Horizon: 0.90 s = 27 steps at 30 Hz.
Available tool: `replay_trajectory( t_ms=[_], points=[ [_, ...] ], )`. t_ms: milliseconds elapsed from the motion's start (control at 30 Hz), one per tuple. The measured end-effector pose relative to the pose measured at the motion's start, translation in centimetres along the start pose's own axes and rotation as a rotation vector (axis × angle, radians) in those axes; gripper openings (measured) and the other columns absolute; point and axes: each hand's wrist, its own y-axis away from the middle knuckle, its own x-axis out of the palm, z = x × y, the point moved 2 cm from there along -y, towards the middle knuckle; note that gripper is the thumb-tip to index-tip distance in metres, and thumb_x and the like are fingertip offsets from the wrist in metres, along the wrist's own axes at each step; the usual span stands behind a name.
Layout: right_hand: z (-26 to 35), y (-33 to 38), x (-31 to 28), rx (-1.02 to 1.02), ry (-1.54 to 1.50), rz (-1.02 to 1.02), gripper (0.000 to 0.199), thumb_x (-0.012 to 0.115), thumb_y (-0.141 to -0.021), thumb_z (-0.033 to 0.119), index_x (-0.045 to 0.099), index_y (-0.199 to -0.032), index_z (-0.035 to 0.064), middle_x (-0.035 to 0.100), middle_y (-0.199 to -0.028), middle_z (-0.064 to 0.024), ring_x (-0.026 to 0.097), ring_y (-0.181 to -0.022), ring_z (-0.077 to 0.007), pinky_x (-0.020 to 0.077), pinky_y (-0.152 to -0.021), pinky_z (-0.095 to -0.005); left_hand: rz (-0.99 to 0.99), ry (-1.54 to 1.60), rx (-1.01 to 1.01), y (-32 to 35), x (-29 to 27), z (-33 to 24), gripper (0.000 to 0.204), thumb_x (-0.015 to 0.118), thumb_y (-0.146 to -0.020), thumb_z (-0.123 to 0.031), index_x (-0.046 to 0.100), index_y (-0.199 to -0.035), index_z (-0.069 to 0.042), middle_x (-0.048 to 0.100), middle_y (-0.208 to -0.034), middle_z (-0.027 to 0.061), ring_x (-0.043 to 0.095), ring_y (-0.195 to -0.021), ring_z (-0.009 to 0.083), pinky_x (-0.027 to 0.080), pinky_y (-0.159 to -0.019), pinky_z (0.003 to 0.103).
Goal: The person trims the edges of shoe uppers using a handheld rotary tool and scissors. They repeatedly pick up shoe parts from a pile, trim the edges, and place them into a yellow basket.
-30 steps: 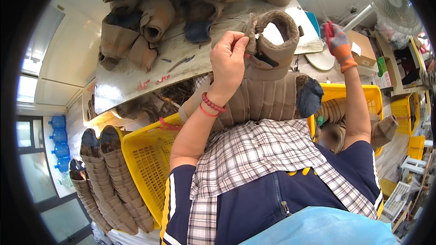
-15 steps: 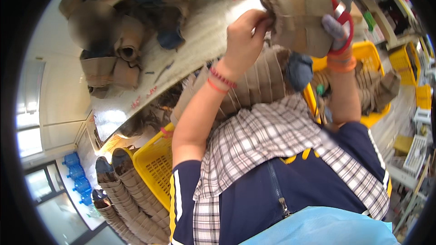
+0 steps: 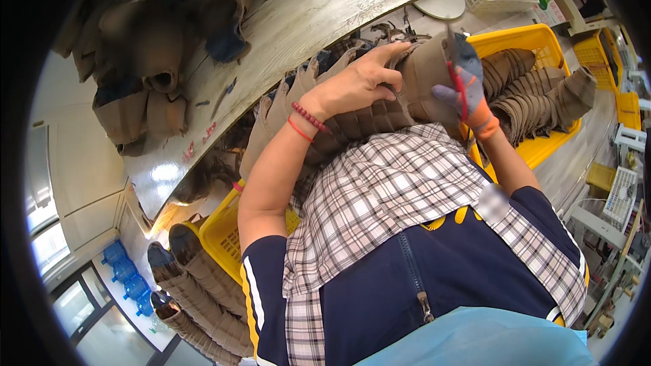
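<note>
A row of nested brown fabric pieces [image 3: 339,118], which look like shoe uppers with blue lining, lies across my lap on the checked apron [image 3: 380,176]. My left hand [image 3: 356,81], bare with red bracelets at the wrist, is on top of the row, its fingers bent around a brown piece near the right end. My right hand [image 3: 475,91], in a grey and orange glove, presses against the brown end piece [image 3: 427,78]. Red-handled scissors [image 3: 462,91] are held in that same hand, blades upward. The right fingertips behind the piece are partly hidden.
A worktable [image 3: 291,34] at the far left bears a heap of brown pieces [image 3: 152,47]. At right stands a yellow basket [image 3: 536,159] of nested pieces; another yellow basket [image 3: 220,234] is at left beside stacked pieces [image 3: 196,285]. A round white base [image 3: 439,5] stands beyond.
Both hands have come down toward my lap, bringing the raised brown piece to the right end of the row. The scissors moved down and left with the right hand.
</note>
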Motion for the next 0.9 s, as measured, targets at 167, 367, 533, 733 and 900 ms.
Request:
replay_trajectory(
  t_ms=[167, 367, 533, 733, 900],
  points=[
    [-0.9, -0.5, 3.3, 0.177, -0.474, 0.146, 0.043, 0.071, -0.076, 0.011, 0.056, -0.115, -0.0013, 0.064, -0.099, -0.006, 0.059, -0.085, -0.0126, 0.0484, -0.075, -0.0255, -0.026, 0.025, -0.002, 0.4, 0.4, 0.3, 0.01, 0.065, -0.077, 0.001, 0.058, -0.078, -0.006, 0.031, -0.145, 0.0126, 0.038, -0.128, 0.031, 0.04, -0.097, 0.037],
    [-13.0, -3.5, 5.6, 0.031, -0.004, 0.023, 0.036, 0.071, -0.076, 0.01, 0.06, -0.11, 0.003, 0.064, -0.098, -0.0037, 0.06, -0.09, -0.0149, 0.0494, -0.076, -0.0275, -0.015, 0.067, 0.034, -0.1, 0.7, 1.3, 0.014, 0.066, -0.069, 0.004, 0.058, -0.073, -0.006, 0.046, -0.124, 0.0146, 0.047, -0.114, 0.03, 0.04, -0.095, 0.037],
    [-10.3, -1.9, 7.1, -0.008, -0.369, -0.122, 0.033, 0.055, -0.09, 0.02, 0.056, -0.119, 0.0042, 0.063, -0.094, -0.0024, 0.058, -0.08, -0.0165, 0.0478, -0.07, -0.0332, -0.33, -0.223, -0.106, 2.9, -1.5, -0.2, 0.02, 0.066, -0.077, -0.008, 0.061, -0.095, -0.005, 0.049, -0.128, 0.0215, 0.048, -0.117, 0.0353, 0.04, -0.098, 0.04],
    [-12.8, 0.8, 0.8, -0.046, -0.078, -0.073, 0.026, 0.051, -0.09, 0.016, 0.055, -0.113, 0.0045, 0.053, -0.076, 0.0047, 0.044, -0.055, -0.0043, 0.0332, -0.047, -0.0188, -1.47, -0.857, -0.368, 20.7, -15.3, 0.1, 0.017, 0.067, -0.078, -0.01, 0.063, -0.093, -0.003, 0.057, -0.107, 0.0127, 0.056, -0.099, 0.027, 0.043, -0.089, 0.035],
    [-7.0, 0.6, 0.9, -0.003, -0.489, -0.037, 0.031, 0.051, -0.094, 0.03, 0.054, -0.11, 0.0036, 0.053, -0.075, 0.0024, 0.042, -0.054, -0.0022, 0.0301, -0.048, -0.0143, -2.4, -0.413, -0.717, 37.9, -22.2, 1.4, 0.037, 0.068, -0.083, -0.022, 0.055, -0.11, 0.001, 0.054, -0.11, 0.0118, 0.051, -0.102, 0.025, 0.041, -0.087, 0.04]
  ],
)
